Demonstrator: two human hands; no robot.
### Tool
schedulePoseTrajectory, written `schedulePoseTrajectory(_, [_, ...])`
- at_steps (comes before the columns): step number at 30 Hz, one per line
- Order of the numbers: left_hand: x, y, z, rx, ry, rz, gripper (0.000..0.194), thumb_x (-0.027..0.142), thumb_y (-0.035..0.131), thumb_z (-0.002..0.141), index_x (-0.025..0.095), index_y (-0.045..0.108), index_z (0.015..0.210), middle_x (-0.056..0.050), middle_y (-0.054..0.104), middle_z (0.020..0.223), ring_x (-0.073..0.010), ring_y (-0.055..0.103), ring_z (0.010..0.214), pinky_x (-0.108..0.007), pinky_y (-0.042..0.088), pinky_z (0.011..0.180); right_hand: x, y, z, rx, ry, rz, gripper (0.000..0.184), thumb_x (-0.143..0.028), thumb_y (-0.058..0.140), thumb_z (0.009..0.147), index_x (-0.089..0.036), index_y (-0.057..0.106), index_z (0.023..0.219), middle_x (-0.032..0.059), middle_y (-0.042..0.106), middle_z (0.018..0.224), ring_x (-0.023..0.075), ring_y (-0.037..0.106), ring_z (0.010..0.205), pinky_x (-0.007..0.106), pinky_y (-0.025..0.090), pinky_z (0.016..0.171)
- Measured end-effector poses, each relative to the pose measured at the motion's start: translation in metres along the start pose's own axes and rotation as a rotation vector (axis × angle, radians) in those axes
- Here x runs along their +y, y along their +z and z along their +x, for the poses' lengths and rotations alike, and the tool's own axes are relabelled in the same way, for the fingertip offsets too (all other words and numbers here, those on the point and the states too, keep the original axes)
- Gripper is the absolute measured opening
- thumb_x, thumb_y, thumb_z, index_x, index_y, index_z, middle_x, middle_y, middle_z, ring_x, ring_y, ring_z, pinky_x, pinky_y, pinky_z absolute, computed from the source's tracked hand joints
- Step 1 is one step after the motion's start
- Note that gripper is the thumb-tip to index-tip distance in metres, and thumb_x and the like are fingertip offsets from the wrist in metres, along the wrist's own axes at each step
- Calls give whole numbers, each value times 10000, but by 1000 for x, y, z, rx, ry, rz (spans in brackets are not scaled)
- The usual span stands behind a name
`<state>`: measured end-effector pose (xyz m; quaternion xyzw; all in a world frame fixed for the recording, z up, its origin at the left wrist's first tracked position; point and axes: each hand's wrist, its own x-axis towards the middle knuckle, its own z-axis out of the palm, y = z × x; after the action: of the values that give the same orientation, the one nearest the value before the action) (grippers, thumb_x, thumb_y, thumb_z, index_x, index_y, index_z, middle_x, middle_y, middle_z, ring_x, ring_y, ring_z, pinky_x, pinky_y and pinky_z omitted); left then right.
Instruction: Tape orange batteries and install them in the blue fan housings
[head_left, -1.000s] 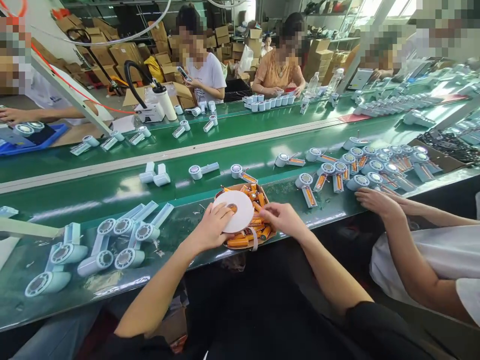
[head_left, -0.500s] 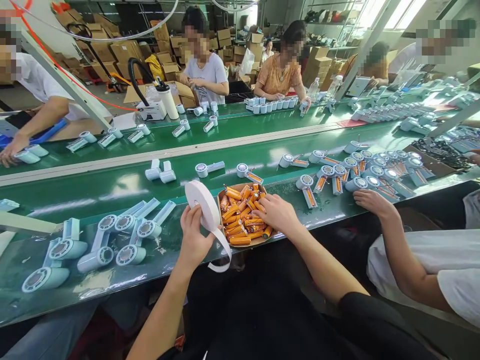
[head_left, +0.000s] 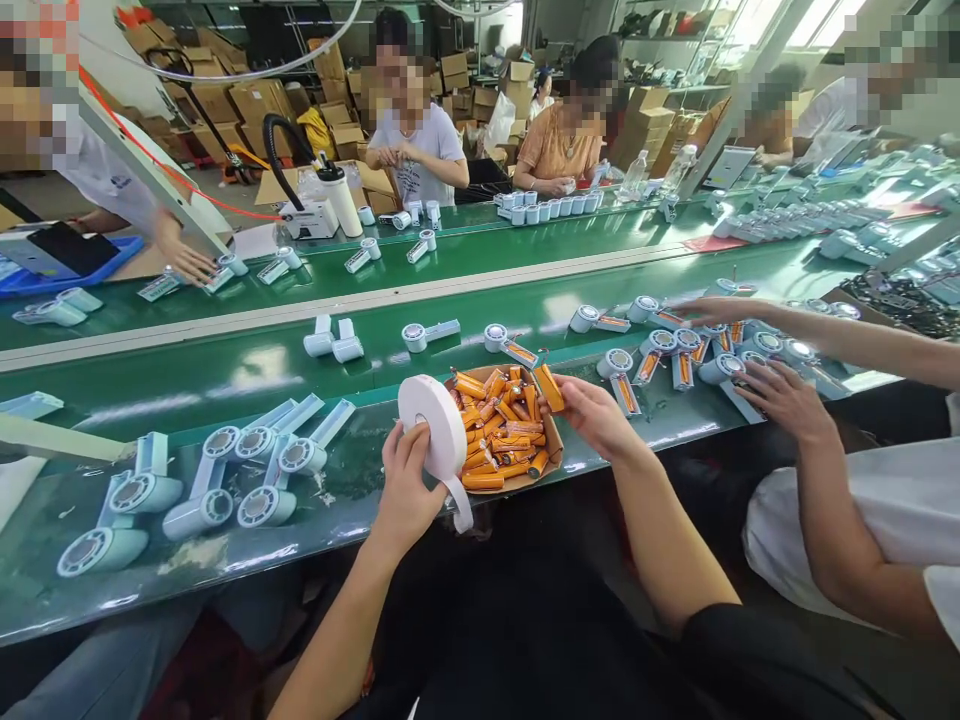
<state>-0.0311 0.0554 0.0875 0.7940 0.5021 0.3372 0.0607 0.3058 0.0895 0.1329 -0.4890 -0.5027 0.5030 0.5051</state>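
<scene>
My left hand (head_left: 409,480) is closed round a roll of white tape (head_left: 442,425), its loose end hanging down at the lower right. My right hand (head_left: 600,415) pinches an orange-wrapped battery (head_left: 549,388), raised above the right side of a cardboard box (head_left: 555,455). In that box lies a heap of orange batteries (head_left: 502,430) of the same kind. The box stands at the near edge of the green workbench, between my two hands. Just behind it, a light-blue fan-like housing (head_left: 495,338) with an orange battery in its handle rests on the green belt.
Several light-blue housings (head_left: 217,510) with bare handles lie to my left. At right, a co-worker's hands (head_left: 787,400) are among housings with batteries fitted. Across the green conveyor belt (head_left: 247,385), other people sit at work. A metal post (head_left: 67,435) juts in at left.
My right hand has lifted a battery up out of the box. My left hand and the tape roll have turned slightly. The co-worker at right now reaches over the housings with a second arm.
</scene>
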Motion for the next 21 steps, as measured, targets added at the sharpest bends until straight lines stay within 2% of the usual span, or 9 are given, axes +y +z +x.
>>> schedulePoseTrajectory(3, [7,5,5,-59,51,34,718,156,686,810,282,493,1490,-120,594,1476,-411,383,1523,-658,409,1237,2,25,-8,-23,1,69,745,-652,873,750,-208,729,1331,103,831,1079,271,793,960,438,643,913])
schedulePoseTrajectory(6, [15,5,9,-79,113,100,735,107,663,782,281,543,1487,-108,622,1466,-419,373,1515,-665,367,1258,-3,43,-17,-46,-14,8,674,-602,831,815,-222,724,1362,106,814,1213,310,782,1096,483,634,989])
schedulePoseTrajectory(10, [23,3,12,-54,173,179,734,69,658,777,281,599,1477,-105,655,1451,-420,425,1457,-667,355,1257,-12,52,-29,-49,-91,-211,551,-497,762,894,-264,723,1392,64,787,1307,331,734,1231,481,600,1070])
schedulePoseTrajectory(14, [26,1,12,-74,153,226,757,31,619,799,323,618,1497,-63,670,1458,-409,422,1457,-618,444,1206,-16,50,-35,-106,-106,-369,453,-459,727,925,-235,763,1318,52,823,1191,317,761,1137,434,609,1032])
schedulePoseTrajectory(16, [26,-2,13,-75,152,259,764,7,589,811,338,628,1498,-40,679,1461,-402,425,1447,-583,479,1177,-13,48,-33,-141,-64,-310,451,-459,770,895,-220,777,1277,51,829,1155,305,767,1106,428,615,1019])
schedulePoseTrajectory(18, [28,-6,16,-67,174,300,747,-1,570,833,342,641,1493,-24,695,1445,-383,448,1407,-562,469,1189,-7,46,-28,-133,-2,-118,509,-446,859,808,-214,780,1255,58,824,1187,302,766,1124,442,620,1024])
schedulePoseTrajectory(21, [35,-10,23,-55,190,368,678,47,585,883,337,647,1493,-26,720,1401,-349,500,1288,-584,348,1272,4,57,-18,-10,50,197,587,-395,977,645,-202,796,1170,78,834,1146,304,784,1084,470,645,987])
